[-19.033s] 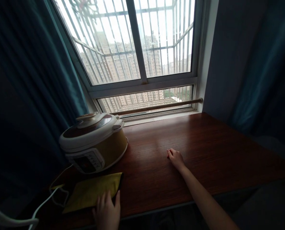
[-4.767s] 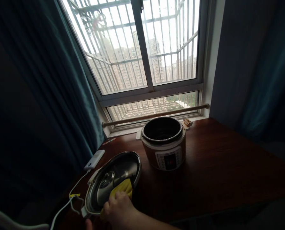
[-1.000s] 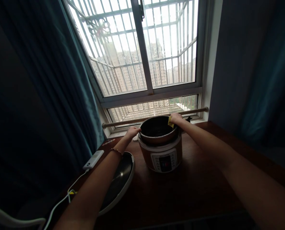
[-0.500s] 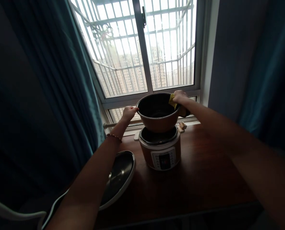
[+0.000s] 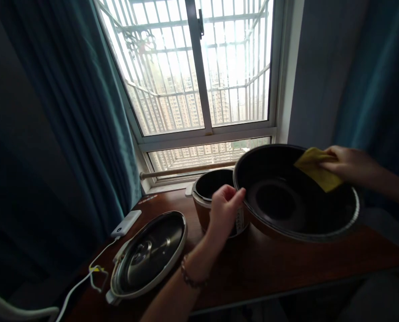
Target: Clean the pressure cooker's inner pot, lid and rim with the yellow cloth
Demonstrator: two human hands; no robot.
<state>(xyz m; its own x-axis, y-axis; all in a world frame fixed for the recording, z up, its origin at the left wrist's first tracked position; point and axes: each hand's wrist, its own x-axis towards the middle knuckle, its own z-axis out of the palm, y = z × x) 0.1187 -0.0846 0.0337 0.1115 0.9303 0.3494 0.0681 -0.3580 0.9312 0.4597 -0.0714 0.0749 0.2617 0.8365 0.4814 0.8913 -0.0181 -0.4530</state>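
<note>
A dark-lined inner pot with a brownish outside is held up in the air, its mouth tilted toward me. My left hand pinches its near left rim. At the right rim, my right hand grips a yellow cloth, which hangs over the inside wall of the pot. Whether the right fingers also clasp the rim is hard to see. Behind my left hand stands the orange-brown cooker base, uncovered, its control panel mostly hidden by hand and pot.
The round lid lies underside up on the wooden table, left of the cooker base. A white power bank with a white cable lies at the left. Behind the table is a barred window, flanked by blue curtains.
The inner pot has come off from above the cooker base, moving right and toward me, and now tilts my way. Both hands moved with it. More of the yellow cloth shows.
</note>
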